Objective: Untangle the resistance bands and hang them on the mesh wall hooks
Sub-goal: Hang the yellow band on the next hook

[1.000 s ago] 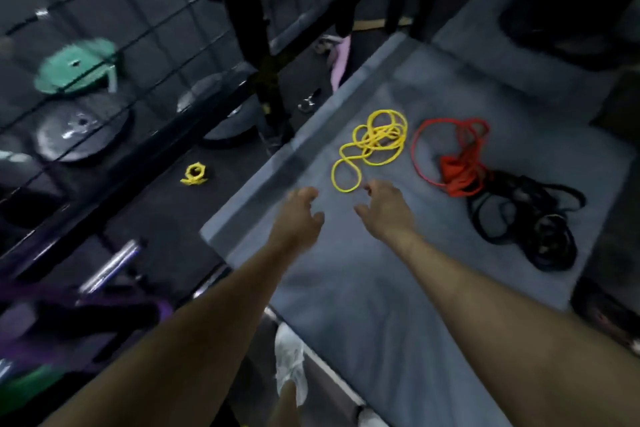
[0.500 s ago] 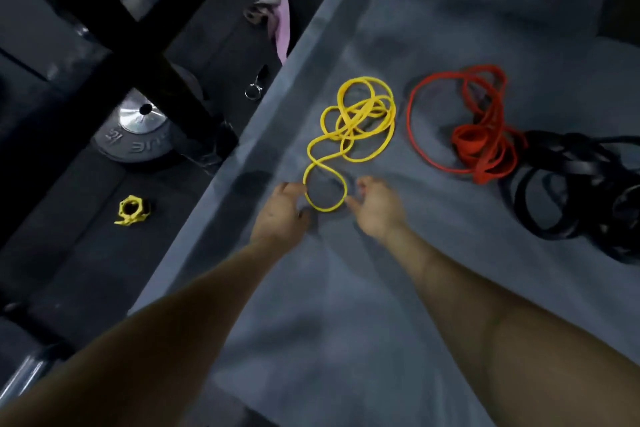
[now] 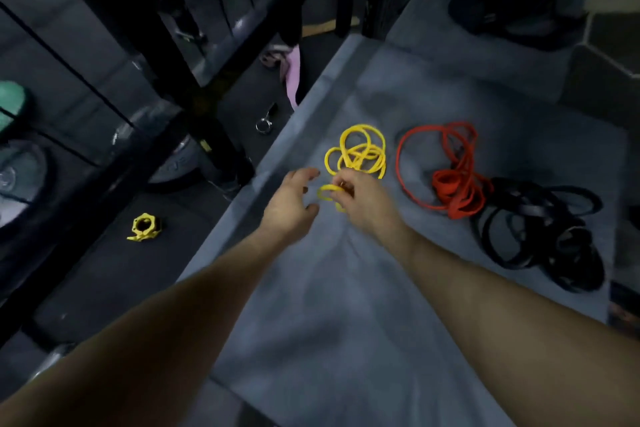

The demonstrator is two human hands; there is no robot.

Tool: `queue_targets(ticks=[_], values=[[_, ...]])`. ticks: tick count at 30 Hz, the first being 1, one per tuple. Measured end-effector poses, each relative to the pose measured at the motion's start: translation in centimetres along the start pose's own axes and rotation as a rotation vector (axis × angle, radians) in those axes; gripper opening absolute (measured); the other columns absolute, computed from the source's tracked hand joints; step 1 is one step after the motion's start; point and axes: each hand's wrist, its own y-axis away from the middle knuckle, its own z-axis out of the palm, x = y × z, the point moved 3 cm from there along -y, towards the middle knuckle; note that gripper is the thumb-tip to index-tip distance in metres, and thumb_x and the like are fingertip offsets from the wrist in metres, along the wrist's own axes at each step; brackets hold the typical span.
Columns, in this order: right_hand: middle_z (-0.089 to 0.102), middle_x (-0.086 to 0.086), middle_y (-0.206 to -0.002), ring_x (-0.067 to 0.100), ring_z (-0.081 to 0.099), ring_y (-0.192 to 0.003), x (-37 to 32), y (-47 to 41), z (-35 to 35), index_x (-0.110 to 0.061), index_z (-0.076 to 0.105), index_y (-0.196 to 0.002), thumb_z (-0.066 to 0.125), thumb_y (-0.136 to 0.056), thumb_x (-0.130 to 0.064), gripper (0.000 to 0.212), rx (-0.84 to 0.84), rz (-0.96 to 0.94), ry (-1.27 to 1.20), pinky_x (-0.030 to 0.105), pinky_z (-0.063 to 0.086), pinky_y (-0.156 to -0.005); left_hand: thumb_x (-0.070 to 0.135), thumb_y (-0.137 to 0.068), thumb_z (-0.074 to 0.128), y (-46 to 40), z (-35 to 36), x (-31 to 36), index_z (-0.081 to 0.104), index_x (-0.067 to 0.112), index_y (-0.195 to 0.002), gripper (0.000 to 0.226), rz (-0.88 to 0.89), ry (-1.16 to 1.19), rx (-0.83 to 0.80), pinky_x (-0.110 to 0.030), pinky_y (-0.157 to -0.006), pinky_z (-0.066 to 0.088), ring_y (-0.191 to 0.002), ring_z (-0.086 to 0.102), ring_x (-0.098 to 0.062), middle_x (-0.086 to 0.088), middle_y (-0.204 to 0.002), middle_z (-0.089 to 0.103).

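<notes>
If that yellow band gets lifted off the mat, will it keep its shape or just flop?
Probably flop: the yellow band lies in loose, overlapping loops on the grey mat, so it looks thin and limp. The right hand pinches one loop; the rest would likely trail and snag. It seems light.

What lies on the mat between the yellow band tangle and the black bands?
In the head view, the red band tangle lies between the yellow band tangle and the black bands, its far end touching the black ones, on the grey mat.
</notes>
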Motion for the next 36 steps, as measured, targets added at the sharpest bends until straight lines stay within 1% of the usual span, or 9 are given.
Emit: queue_targets(ticks=[5,8,12,15,19,23,28,32,36], values=[[0.059,-0.002,-0.072,0.013,0.051,-0.074,-9.4,2.1,-7.6,-0.004,0.07,-0.089,0.068,-0.08,-0.01,0.011,-0.004,-0.216,-0.013,0.019,0.032,-0.063,0.012,-0.086,0.059,3.4,-6.8,8.2,0.059,0.009,-0.087,0.003,0.045,0.018,0.061,-0.022,-0.068,0.033,-0.082,0.048,-0.017,-0.009,-0.084,0.053],[0.059,-0.002,-0.071,0.008,0.051,-0.068,-14.6,4.6,-11.6,-0.008,0.07,-0.089,0.067,-0.083,-0.012,0.008,-0.044,-0.272,0.008,0.017,0.037,-0.061,0.013,-0.088,0.057,7.3,-11.2,12.0,0.057,0.009,-0.072,0.017,0.069,0.075,0.167,-0.023,-0.06,0.034,-0.061,0.041,-0.011,0.002,-0.059,0.044],[0.063,0.002,-0.076,0.021,0.062,-0.077,-21.6,8.2,-15.7,-0.009,0.071,-0.09,0.069,-0.08,-0.012,0.01,-0.025,-0.373,-0.016,0.034,0.051,-0.078,0.016,-0.092,0.055,13.8,-17.7,17.4,0.057,0.012,-0.078,0.015,0.131,0.041,0.297,-0.017,-0.053,0.032,-0.055,0.038,-0.004,0.002,-0.06,0.043],[0.059,-0.004,-0.068,0.01,0.055,-0.067,-27.1,11.0,-18.0,-0.007,0.071,-0.09,0.069,-0.082,-0.014,0.011,-0.023,-0.469,-0.036,0.013,0.043,-0.06,0.013,-0.091,0.056,18.2,-22.4,20.2,0.06,0.01,-0.082,0.01,0.158,0.111,0.401,-0.013,-0.052,0.034,-0.052,0.047,-0.001,0.001,-0.062,0.05],[0.056,-0.007,-0.069,0.007,0.051,-0.068,-35.3,15.7,-20.8,-0.01,0.069,-0.089,0.069,-0.083,-0.018,0.01,-0.021,-0.6,-0.056,0.008,0.036,-0.056,0.005,-0.091,0.054,25.3,-28.9,24.2,0.057,0.007,-0.081,0.011,0.194,0.272,0.565,-0.011,-0.051,0.039,-0.042,0.051,0.006,0.001,-0.059,0.051],[0.056,0.002,-0.075,0.013,0.05,-0.074,-43.3,20.0,-23.0,-0.013,0.062,-0.083,0.07,-0.083,-0.02,0.011,0.003,-0.7,-0.099,0.022,0.038,-0.065,0.001,-0.092,0.05,31.5,-35.2,27.8,0.051,0.009,-0.071,0.022,0.235,0.435,0.646,-0.018,-0.043,0.041,-0.039,0.049,-0.001,-0.005,-0.059,0.045],[0.049,-0.003,-0.062,0.01,0.044,-0.06,-52.0,25.1,-25.2,-0.025,0.05,-0.062,0.069,-0.083,-0.016,0.03,0.056,-0.84,-0.169,0.017,0.035,-0.056,0.013,-0.093,0.053,38.3,-42.3,30.6,0.059,0.013,-0.08,0.015,0.293,0.394,0.713,-0.021,-0.055,0.046,-0.061,0.052,-0.01,-0.001,-0.069,0.054],[0.05,-0.001,-0.061,0.016,0.046,-0.063,-57.6,28.3,-25.8,-0.025,0.052,-0.061,0.071,-0.079,-0.005,0.033,0.088,-0.934,-0.302,0.029,0.037,-0.064,0.009,-0.094,0.051,42.5,-46.5,32.3,0.055,0.017,-0.075,0.021,0.324,0.488,0.798,-0.021,-0.058,0.046,-0.061,0.047,-0.009,-0.001,-0.069,0.051],[0.045,0.0,-0.061,0.01,0.041,-0.055,-61.9,30.6,-25.7,-0.019,0.054,-0.067,0.067,-0.083,-0.004,0.026,0.036,-0.97,-0.362,0.021,0.035,-0.054,0.01,-0.093,0.053,45.7,-50.1,32.9,0.061,0.014,-0.075,0.02,0.353,0.488,0.894,-0.025,-0.058,0.047,-0.064,0.051,-0.012,-0.001,-0.076,0.058]])
